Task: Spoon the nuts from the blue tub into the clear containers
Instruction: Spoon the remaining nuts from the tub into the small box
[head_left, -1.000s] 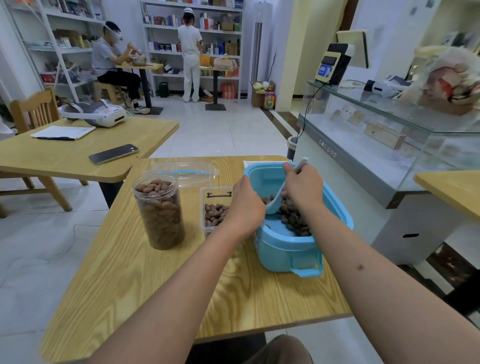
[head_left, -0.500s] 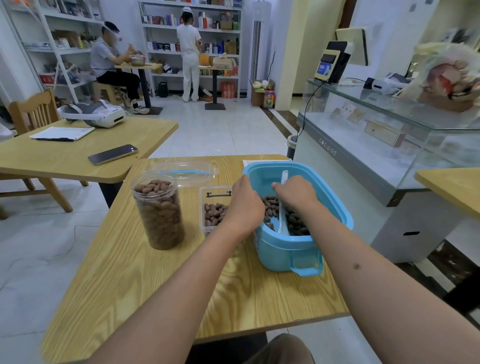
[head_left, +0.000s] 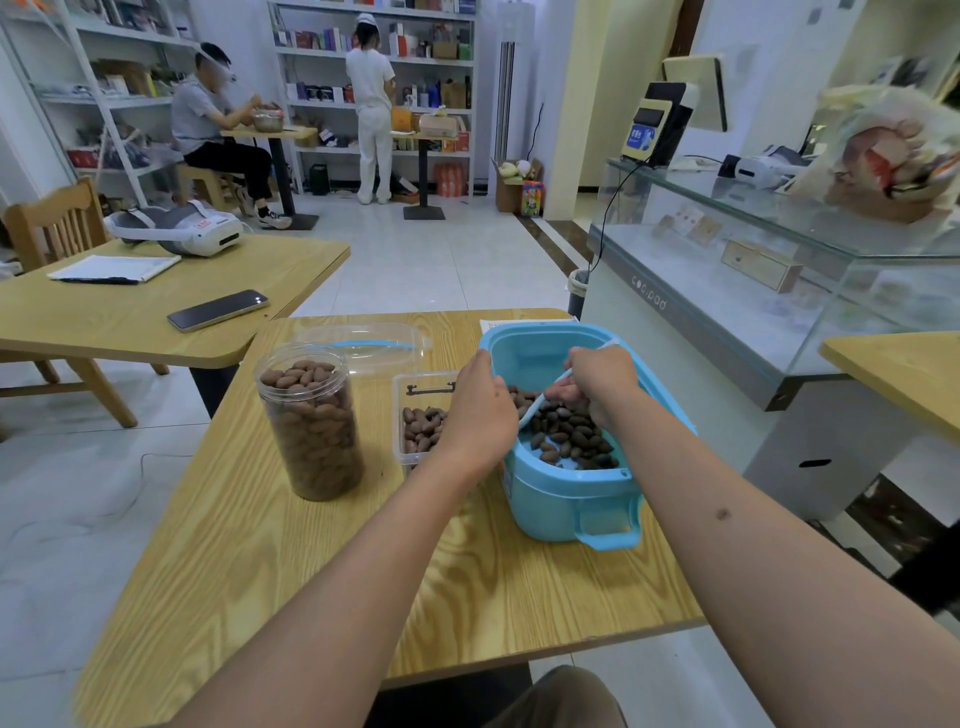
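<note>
Blue tub (head_left: 566, 499) w/ nuts (head_left: 571, 441) — right hand (head_left: 602, 379) grip pinching white spoon (head_left: 540, 402); left hand (head_left: 480, 410) curled round tub rim, beside rect. clear container (head_left: 415, 410).

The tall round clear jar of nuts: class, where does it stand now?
In the head view, the tall round clear jar stands upright on the wooden table's left side, left of the small rectangular clear container.

Place: a small shop.
Evidence: glass display case (head_left: 769, 270) with a payment terminal (head_left: 655, 122) on top; stocked wall shelves (head_left: 415, 78) at the back; wooden customer tables (head_left: 156, 312).
</note>
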